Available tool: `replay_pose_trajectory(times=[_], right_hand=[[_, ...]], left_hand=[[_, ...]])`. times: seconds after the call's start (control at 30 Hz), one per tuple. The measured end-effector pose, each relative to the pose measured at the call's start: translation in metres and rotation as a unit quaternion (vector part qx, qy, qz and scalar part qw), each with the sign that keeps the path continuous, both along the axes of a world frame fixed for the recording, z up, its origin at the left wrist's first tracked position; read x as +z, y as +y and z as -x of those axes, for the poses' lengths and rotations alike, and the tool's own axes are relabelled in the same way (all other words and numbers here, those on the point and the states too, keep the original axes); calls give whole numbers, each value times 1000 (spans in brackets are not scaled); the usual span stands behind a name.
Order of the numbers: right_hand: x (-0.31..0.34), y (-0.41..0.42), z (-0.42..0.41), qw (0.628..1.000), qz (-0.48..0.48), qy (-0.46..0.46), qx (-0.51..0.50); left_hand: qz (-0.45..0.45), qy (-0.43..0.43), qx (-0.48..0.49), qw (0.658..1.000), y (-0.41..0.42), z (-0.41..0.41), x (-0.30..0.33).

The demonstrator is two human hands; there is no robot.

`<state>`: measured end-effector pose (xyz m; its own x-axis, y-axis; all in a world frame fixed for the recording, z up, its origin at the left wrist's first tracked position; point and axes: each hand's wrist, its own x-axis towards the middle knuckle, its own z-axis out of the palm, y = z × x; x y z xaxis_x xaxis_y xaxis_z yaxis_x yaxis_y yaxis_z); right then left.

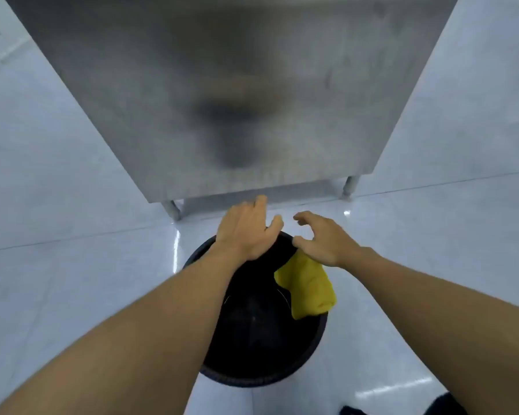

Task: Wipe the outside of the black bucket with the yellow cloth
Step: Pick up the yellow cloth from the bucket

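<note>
A black bucket (261, 333) stands on the pale tiled floor (72, 280) in front of a steel table (222, 85). A yellow cloth (307, 287) drapes over its right rim. The left hand (247, 232) rests flat and open on the far rim. The right hand (324, 239), fingers curled loosely apart, seems to touch the cloth's top edge, gripping nothing firmly.

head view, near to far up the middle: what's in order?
Dark shoe at the bottom edge → black bucket on the floor, yellow cloth draped over its right rim → left hand and right hand over the far rim → steel table.
</note>
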<state>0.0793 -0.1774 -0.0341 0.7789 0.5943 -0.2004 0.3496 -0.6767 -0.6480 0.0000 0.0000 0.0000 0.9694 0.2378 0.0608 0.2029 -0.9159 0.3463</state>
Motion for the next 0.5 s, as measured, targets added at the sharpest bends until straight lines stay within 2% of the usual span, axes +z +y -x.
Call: replay_pose_trajectory(times=[0.1, 0.2, 0.27, 0.33, 0.5], right_hand=[[-12, -15, 7, 993, 87, 61, 52], [-16, -20, 11, 979, 166, 70, 99], [-14, -20, 9, 978, 178, 30, 102], [-12, -21, 7, 976, 191, -16, 101], [-3, -16, 5, 964, 243, -73, 76]], left_hand=[[80, 140, -15, 987, -25, 24, -22], [180, 353, -77, 915, -53, 56, -43], [202, 431, -101, 874, -69, 72, -54], [222, 453, -94, 858, -81, 82, -66], [168, 392, -124, 896, -92, 80, -69]])
